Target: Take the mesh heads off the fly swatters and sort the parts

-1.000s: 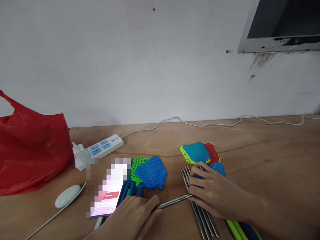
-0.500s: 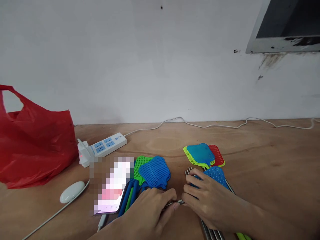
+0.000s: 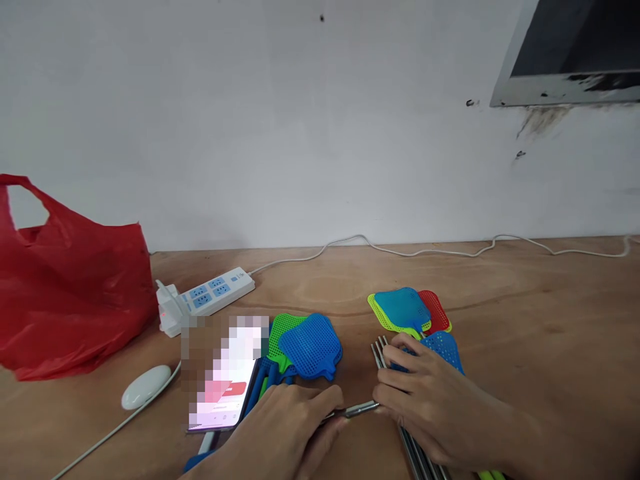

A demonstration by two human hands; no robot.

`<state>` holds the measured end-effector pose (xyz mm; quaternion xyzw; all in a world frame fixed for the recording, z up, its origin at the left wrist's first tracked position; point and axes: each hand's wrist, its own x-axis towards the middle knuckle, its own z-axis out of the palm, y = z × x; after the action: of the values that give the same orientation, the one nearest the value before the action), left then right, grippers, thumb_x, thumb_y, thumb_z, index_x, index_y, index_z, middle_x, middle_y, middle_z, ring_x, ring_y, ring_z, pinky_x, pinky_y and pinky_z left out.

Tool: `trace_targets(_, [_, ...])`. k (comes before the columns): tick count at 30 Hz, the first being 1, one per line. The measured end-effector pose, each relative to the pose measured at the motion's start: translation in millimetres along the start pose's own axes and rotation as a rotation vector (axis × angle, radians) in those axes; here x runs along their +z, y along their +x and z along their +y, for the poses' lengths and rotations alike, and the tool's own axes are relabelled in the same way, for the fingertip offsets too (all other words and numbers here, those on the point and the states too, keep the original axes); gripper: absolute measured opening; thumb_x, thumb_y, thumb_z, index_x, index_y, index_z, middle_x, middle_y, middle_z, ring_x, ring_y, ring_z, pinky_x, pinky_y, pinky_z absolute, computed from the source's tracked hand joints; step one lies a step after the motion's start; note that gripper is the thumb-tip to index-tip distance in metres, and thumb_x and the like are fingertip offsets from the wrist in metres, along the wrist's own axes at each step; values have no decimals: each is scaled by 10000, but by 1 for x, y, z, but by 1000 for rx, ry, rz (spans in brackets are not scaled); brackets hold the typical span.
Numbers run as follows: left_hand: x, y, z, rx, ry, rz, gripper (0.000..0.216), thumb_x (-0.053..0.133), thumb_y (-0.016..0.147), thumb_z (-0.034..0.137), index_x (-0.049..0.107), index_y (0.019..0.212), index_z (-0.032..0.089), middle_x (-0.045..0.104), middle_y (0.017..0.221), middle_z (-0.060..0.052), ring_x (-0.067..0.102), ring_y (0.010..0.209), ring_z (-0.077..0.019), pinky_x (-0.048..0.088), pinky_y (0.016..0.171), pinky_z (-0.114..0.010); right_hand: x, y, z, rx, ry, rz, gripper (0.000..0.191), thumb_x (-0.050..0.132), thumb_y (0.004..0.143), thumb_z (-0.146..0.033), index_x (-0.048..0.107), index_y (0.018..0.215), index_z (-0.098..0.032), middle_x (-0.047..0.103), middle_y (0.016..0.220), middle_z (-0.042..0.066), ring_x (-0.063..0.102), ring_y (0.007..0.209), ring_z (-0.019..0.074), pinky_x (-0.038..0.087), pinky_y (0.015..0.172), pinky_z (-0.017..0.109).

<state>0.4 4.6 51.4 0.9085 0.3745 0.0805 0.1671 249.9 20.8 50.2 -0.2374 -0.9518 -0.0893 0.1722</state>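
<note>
A slim shiny metal rod [image 3: 361, 409] spans the gap between my two hands. My left hand [image 3: 287, 423] pinches one end between thumb and fingers. My right hand [image 3: 423, 400] has its fingers curled round the other end, resting over a bundle of thin metal rods [image 3: 425, 460]. A blue perforated swatter head [image 3: 445, 348] is partly hidden behind my right hand. Close to my left hand lie a blue swatter head [image 3: 313, 347] and a green one [image 3: 283, 333], with blue and green handles [image 3: 260, 383] beside them.
Further back lie teal [image 3: 403, 308] and red swatter heads [image 3: 434, 310], over a yellow one. At left are a lit phone [image 3: 233, 393], a white power strip [image 3: 215, 293], a white mouse [image 3: 145, 387] and a red plastic bag [image 3: 80, 287]. A cable [image 3: 420, 253] runs along the wall.
My hands have drawn slightly apart, my right one shifting right and my left one left. More of the metal rod now shows between them.
</note>
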Motion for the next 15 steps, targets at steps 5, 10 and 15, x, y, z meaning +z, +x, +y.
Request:
trace_targets(5, [1,4,2,-60,-44,-31,189,418,1042,276,582,961,227,696,863,-7,658,730,-201,394,615,-283,1,-2,-2,19,-50,-44,134,527,904,-158,619,814,-195,662,774,9,555,820,231,321,975,434])
trace_targets(10, [6,7,0,-51,-26,-23,204,430,1042,304,600,956,230,708,894,-13,656,759,-213,387,626,-297,14,-3,-5,18,-95,-37,174,506,955,-212,638,844,-192,674,767,16,550,789,232,331,948,433])
trace_targets(15, [6,10,-1,-11,34,-54,245,407,1035,267,598,891,219,704,851,-32,649,702,-223,366,581,-310,18,-4,-2,-6,-64,-13,207,498,946,-161,590,765,-197,632,690,-5,509,732,208,340,861,414])
